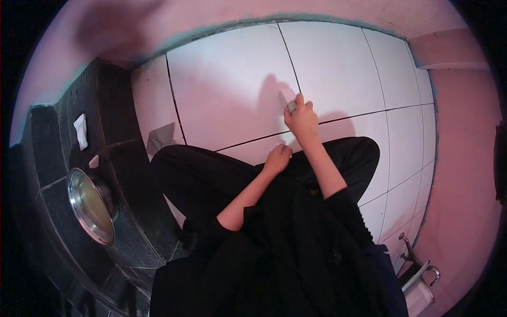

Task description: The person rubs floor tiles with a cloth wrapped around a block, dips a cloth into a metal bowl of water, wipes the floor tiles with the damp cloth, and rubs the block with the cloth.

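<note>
My right hand (302, 119) is closed around a small grey, pointed thing (289, 104) and hovers over or rests on the white floor tiles, near a dark tile joint. Its shadow falls on the tiles to the left, and what exactly it grips is too small to make out. Closer to my body, my left hand (278, 159) sits with curled fingers between my crossed legs (206, 171). A tiny pale spot shows by its fingertips; whether it holds anything is hidden.
A metal bowl (108, 231) with cloudy liquid stands on the dark tiled step (113, 113) at left. Near it lie a folded white piece (80, 131) and a small pale scrap (94, 161). A grey sheet (161, 137) lies by my knee. Pink walls (459, 142) border the floor.
</note>
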`<state>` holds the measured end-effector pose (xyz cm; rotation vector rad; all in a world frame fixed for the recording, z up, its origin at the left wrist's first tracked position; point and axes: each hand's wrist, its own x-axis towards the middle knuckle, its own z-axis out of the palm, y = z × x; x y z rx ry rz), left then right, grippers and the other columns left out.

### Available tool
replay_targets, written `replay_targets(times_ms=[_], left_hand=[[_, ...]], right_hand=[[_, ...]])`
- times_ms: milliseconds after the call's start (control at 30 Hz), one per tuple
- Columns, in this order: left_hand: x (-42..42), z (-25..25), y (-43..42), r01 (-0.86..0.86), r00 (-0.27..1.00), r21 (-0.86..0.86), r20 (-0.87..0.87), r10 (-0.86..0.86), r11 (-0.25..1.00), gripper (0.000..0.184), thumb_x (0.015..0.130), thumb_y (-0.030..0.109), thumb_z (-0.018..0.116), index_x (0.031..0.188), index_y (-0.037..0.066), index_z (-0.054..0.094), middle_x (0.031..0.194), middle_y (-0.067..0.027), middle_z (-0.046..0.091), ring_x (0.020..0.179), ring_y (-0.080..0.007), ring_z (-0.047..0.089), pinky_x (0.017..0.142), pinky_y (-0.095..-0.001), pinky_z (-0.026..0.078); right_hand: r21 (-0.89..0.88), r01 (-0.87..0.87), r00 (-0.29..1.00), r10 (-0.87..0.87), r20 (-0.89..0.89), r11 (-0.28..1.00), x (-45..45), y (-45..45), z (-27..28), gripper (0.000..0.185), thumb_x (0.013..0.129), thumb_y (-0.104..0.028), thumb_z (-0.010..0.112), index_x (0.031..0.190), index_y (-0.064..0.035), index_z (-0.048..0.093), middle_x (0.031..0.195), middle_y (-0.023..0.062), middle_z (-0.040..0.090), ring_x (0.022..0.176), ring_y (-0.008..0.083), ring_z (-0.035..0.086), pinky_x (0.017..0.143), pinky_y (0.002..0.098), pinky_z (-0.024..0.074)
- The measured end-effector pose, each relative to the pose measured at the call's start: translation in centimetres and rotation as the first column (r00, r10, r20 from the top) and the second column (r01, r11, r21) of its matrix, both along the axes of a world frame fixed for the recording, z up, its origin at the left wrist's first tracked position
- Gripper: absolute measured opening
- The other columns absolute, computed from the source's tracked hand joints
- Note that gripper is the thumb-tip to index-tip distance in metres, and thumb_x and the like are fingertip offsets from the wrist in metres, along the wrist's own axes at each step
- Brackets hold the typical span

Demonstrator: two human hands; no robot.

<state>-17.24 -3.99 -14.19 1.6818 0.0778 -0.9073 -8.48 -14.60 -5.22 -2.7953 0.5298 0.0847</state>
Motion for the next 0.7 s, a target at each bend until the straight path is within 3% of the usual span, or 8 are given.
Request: replay_targets(times_ms=[133, 200, 333, 433, 500, 600, 700], left_hand=[[-0.3, -0.2, 0.0, -0.04, 0.999, -0.022, -0.021, 0.04, 0.999, 0.036, 0.082, 0.028, 0.048, 0.093, -0.005, 0.056, 0.082, -0.0189, 0.063, 0.08, -0.0295, 0.062, 0.073, -0.0362, 0.046], [0.0, 0.3, 0.1, -0.049, 0.999, -0.06, 0.011, 0.05, 0.997, 0.03, 0.085, 0.027, 0.051, 0.092, -0.002, 0.054, 0.076, -0.0107, 0.059, 0.066, -0.0163, 0.057, 0.06, -0.0285, 0.045], [-0.1, 0.4, 0.6, 0.12, 0.982, 0.071, 0.135, -0.129, 0.99, 0.031, 0.085, 0.028, 0.05, 0.094, -0.002, 0.054, 0.074, -0.0105, 0.058, 0.064, -0.0162, 0.056, 0.06, -0.031, 0.046], [-0.4, 0.7, 0.6, 0.219, 0.964, 0.114, 0.13, -0.233, 0.969, 0.034, 0.084, 0.03, 0.048, 0.092, -0.002, 0.056, 0.077, -0.0141, 0.061, 0.069, -0.0211, 0.06, 0.064, -0.0347, 0.047], [0.1, 2.4, 0.5, 0.334, 0.933, 0.259, 0.042, -0.356, 0.906, 0.04, 0.081, 0.033, 0.046, 0.09, -0.004, 0.058, 0.089, -0.0256, 0.061, 0.088, -0.0392, 0.058, 0.079, -0.0431, 0.044], [-0.6, 2.7, 0.3, 0.391, 0.895, 0.303, 0.097, -0.436, 0.869, 0.04, 0.081, 0.034, 0.047, 0.089, -0.003, 0.059, 0.088, -0.0256, 0.06, 0.089, -0.0397, 0.057, 0.08, -0.0451, 0.044], [-0.8, 2.9, 0.1, 0.418, 0.88, 0.321, 0.09, -0.467, 0.85, 0.04, 0.08, 0.035, 0.047, 0.089, -0.003, 0.059, 0.088, -0.0251, 0.061, 0.088, -0.04, 0.057, 0.08, -0.0453, 0.044]], right_hand=[[-0.008, -0.006, 1.0, 0.005, -0.029, 1.0, 6.4, -0.5, 0.6, 0.045, 0.073, -0.027, 0.063, 0.111, -0.012, 0.044, 0.091, 0.0227, 0.053, 0.073, 0.0375, 0.061, 0.059, 0.0441, 0.0514], [-0.012, 0.003, 0.996, -0.004, -0.087, 1.0, 8.8, -0.9, 0.8, 0.04, 0.074, -0.024, 0.058, 0.111, -0.0124, 0.046, 0.091, 0.0226, 0.055, 0.077, 0.0372, 0.061, 0.063, 0.044, 0.0514], [0.029, -0.03, 0.998, 0.032, -0.061, 0.999, 8.8, -1.5, 0.5, 0.036, 0.073, -0.03, 0.061, 0.1, -0.0086, 0.05, 0.082, 0.0222, 0.058, 0.073, 0.0393, 0.061, 0.063, 0.0462, 0.0506], [0.0, -0.075, 0.997, 0.075, -0.023, 0.997, 2.7, -1.5, 0.8, 0.036, 0.073, -0.026, 0.062, 0.103, -0.0096, 0.05, 0.082, 0.0228, 0.057, 0.074, 0.0399, 0.06, 0.063, 0.0462, 0.0503], [0.018, -0.079, 0.996, 0.08, -0.04, 0.997, -2.8, -1.7, 0.8, 0.038, 0.073, -0.025, 0.063, 0.105, -0.0114, 0.049, 0.085, 0.0242, 0.055, 0.074, 0.0407, 0.059, 0.062, 0.0469, 0.05], [0.016, -0.062, 0.997, 0.062, -0.034, 0.998, -7.5, -1.1, 1.2, 0.035, 0.072, -0.026, 0.064, 0.1, -0.0098, 0.049, 0.082, 0.0235, 0.054, 0.07, 0.0407, 0.058, 0.06, 0.0474, 0.049], [0.007, -0.027, 1.0, 0.027, -0.011, 1.0, -6.8, -0.7, 1.0, 0.032, 0.072, -0.025, 0.065, 0.095, -0.0089, 0.049, 0.081, 0.0228, 0.054, 0.069, 0.04, 0.058, 0.058, 0.0468, 0.0485]])
